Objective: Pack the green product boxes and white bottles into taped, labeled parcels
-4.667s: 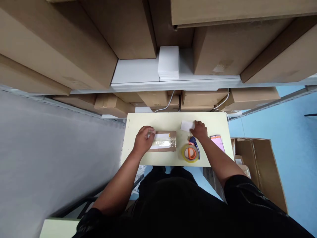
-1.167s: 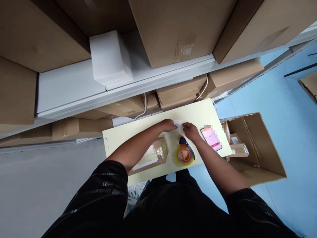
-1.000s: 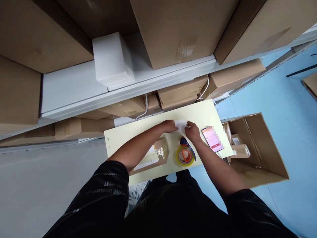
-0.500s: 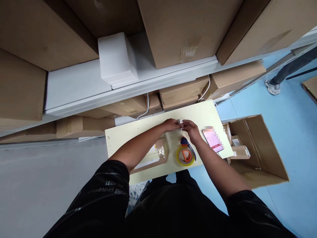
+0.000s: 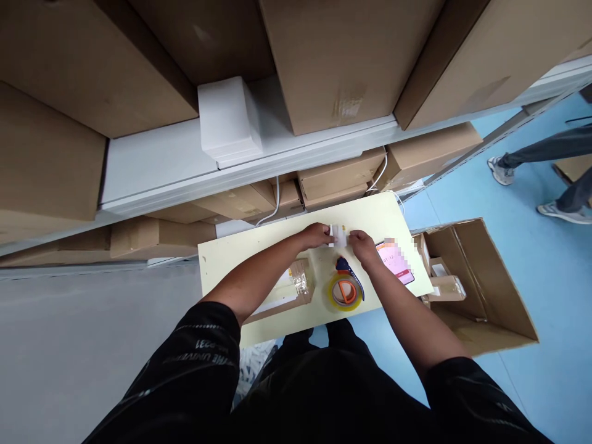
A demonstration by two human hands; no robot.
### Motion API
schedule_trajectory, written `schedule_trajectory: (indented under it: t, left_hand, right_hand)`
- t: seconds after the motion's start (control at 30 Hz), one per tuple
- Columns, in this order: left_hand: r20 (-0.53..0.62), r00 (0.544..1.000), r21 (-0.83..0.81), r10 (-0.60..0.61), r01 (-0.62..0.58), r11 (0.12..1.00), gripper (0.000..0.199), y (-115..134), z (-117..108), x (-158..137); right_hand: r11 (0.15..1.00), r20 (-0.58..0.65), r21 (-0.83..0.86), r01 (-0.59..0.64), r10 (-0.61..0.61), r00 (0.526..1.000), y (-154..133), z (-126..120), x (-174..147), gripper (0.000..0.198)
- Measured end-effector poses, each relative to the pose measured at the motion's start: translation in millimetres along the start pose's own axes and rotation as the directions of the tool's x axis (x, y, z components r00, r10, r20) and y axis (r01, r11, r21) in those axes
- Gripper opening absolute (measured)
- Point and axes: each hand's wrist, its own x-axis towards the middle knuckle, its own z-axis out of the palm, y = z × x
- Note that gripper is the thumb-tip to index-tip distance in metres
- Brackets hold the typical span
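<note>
A small pale, partly see-through piece (image 5: pixel 339 236), perhaps a label or a little bag, lies between my hands above the table. My left hand (image 5: pixel 317 235) pinches its left end between thumb and fingers. At its right end, my right hand (image 5: pixel 362 245) has its fingers drawn together; whatever they grip is too small to make out. Just below the hands lies a tape dispenser (image 5: pixel 343 290) with a roll of clear yellowish tape and a dark blue handle. A taped cardboard box (image 5: pixel 303 280) rests under my left forearm, partly hidden by it.
The cream table (image 5: pixel 259 237) also carries a lit phone (image 5: pixel 396 264) at right. An open carton (image 5: pixel 490 283) with small boxes stands on the floor beyond. Shelves (image 5: pixel 152 169) with large cartons (image 5: pixel 342 61) run along the far side. A person's legs (image 5: pixel 546 151) show at right.
My hands have moved slightly apart, and more of the pale piece shows between them. The view has shifted a little, and a second leg of the other person has come into sight.
</note>
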Motion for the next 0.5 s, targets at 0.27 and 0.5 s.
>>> schedule_trajectory:
  t: [0.27, 0.5]
  left_hand:
    - [-0.025, 0.998, -0.120, -0.062, 0.059, 0.991, 0.020, -22.8, -30.3, -32.1]
    - [-0.131, 0.962, -0.293, -0.240, 0.194, 0.936, 0.033, -48.5, -53.5, -64.9]
  right_hand:
    - [0.910, 0.019, -0.327, 0.254, -0.262, 0.965, -23.5, 0.0, -9.2, 0.043]
    - [0.534, 0.547, -0.586, 0.610, -0.294, 0.784, -60.3, 45.3, -1.6, 0.058]
